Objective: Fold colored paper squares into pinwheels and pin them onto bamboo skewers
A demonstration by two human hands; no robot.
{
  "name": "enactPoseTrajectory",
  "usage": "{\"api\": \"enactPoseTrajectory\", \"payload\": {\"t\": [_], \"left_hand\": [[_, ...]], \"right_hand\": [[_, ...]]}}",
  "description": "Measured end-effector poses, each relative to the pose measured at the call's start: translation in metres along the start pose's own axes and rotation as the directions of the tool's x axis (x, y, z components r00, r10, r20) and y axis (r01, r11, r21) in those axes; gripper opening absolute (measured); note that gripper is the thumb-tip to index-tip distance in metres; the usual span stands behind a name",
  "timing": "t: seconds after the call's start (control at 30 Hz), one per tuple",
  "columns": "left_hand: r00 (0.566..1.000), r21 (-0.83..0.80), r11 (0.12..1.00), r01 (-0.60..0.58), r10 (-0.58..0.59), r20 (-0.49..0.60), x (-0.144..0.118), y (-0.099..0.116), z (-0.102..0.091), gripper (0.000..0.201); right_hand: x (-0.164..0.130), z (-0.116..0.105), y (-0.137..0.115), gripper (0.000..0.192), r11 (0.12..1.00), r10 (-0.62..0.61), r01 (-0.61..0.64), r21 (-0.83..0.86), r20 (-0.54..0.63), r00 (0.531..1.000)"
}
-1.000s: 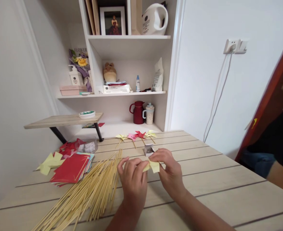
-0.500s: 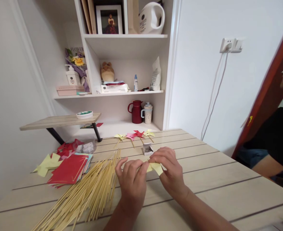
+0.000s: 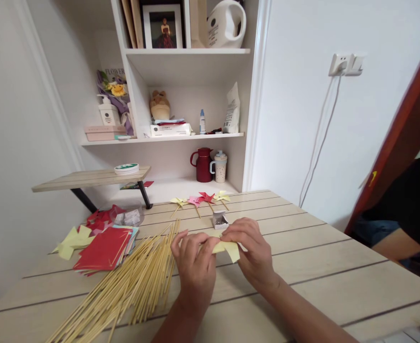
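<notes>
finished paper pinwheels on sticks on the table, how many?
4, in a row at the table's far edge: yellow pinwheel leftmost, pink pinwheel, red pinwheel, yellow-green pinwheel rightmost. The hands hold another yellow paper piece, no stick visible.

Two bare forearms, left hand (image 3: 195, 264) and right hand (image 3: 253, 252) — no sleeves, rings or watch.

Red jug (image 3: 203, 165) and mug (image 3: 220, 167) on lower shelf (image 3: 181, 188)

left: bamboo sticks (image 3: 131, 286), red paper stack (image 3: 104, 250) block | ahead: small open box (image 3: 220, 220), pinwheels (image 3: 200, 200) | right: surface (image 3: 320, 267) bare, open passage
</notes>
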State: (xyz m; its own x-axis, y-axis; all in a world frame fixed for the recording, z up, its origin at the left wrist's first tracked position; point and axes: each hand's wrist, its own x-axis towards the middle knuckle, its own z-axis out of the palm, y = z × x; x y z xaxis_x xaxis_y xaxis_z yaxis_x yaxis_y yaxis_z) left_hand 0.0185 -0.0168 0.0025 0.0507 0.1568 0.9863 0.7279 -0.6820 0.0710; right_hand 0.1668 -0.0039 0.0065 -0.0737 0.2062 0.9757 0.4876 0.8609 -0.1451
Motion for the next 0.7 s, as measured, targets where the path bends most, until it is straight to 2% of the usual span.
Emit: {"api": "enactPoseTrajectory", "payload": {"t": [0.23,0.4,0.5,0.63,0.7], "left_hand": [[0.996,-0.017,0.998,0.065,-0.064,0.069,-0.001,0.002,0.004,0.023],[0.986,-0.015,0.997,0.082,-0.079,0.149,0.004,0.008,-0.001,0.021],[0.975,-0.034,0.990,0.140,-0.132,0.178,0.002,0.008,-0.010,0.024],[0.927,-0.045,0.963,0.264,-0.241,0.286,0.001,-0.009,-0.028,0.023],[0.865,-0.012,0.942,0.336,-0.303,0.399,0.003,-0.025,-0.038,0.020]], "right_hand": [[-0.003,-0.002,0.007,0.025,0.995,0.096,-0.094,-0.046,0.055,0.994],[-0.005,-0.007,0.019,0.013,0.978,0.204,-0.203,-0.049,0.030,0.978],[-0.005,-0.010,0.027,0.008,0.947,0.320,-0.321,-0.032,-0.024,0.947],[-0.008,-0.015,0.039,0.009,0.869,0.493,-0.494,0.017,-0.123,0.861],[-0.010,-0.016,0.041,0.012,0.841,0.539,-0.539,0.039,-0.129,0.832]]}}
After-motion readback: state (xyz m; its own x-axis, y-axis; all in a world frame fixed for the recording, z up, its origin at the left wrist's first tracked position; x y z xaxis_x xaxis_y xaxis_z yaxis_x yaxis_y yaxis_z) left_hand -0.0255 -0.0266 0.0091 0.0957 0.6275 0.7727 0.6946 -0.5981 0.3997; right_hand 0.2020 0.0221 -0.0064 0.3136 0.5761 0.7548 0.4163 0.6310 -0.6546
